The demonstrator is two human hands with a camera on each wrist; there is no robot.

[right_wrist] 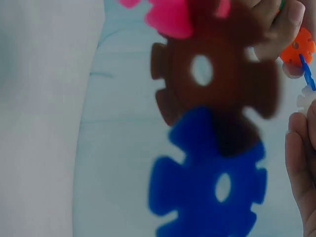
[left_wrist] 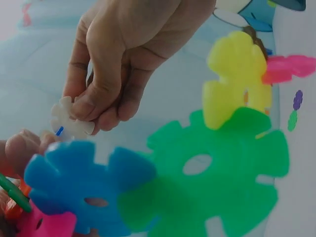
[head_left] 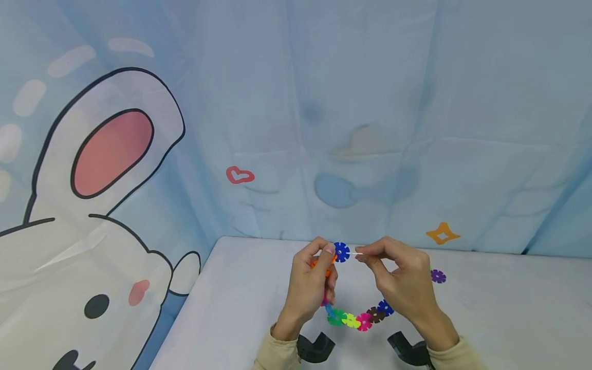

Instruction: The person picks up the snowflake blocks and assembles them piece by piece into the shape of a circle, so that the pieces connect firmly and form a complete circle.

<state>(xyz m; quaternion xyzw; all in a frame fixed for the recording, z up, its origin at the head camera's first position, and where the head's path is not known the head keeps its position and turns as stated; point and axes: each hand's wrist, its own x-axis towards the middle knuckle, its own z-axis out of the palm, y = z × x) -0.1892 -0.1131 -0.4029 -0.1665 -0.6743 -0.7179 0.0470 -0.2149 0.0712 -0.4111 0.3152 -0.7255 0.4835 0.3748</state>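
My left hand (head_left: pixel 305 290) grips an orange slotted plastic disc (right_wrist: pixel 300 43) with a dark blue slotted disc (head_left: pixel 344 252) standing out past its fingertips. Between thumb and fingers, my right hand (head_left: pixel 407 280) pinches a white slotted disc (left_wrist: pixel 64 117), seen edge-on in the head view, at the blue disc's edge. From the left hand a linked chain curves below both hands: pink, a light blue disc (left_wrist: pixel 59 170), a green disc (left_wrist: pixel 237 148), a yellow disc (left_wrist: pixel 237 57), pink, a brown disc (right_wrist: pixel 170 64) and another dark blue disc (right_wrist: pixel 197 163). The left hand's fingers hide part of the chain.
On the white table (head_left: pixel 509 308), a purple disc (head_left: pixel 438 276) lies beyond the right hand, with a green disc (left_wrist: pixel 293 120) joined to it. Black curved wrist mounts (head_left: pixel 316 349) sit by both wrists. A blue curtain (head_left: pixel 361 77) with a printed rabbit hangs behind the table.
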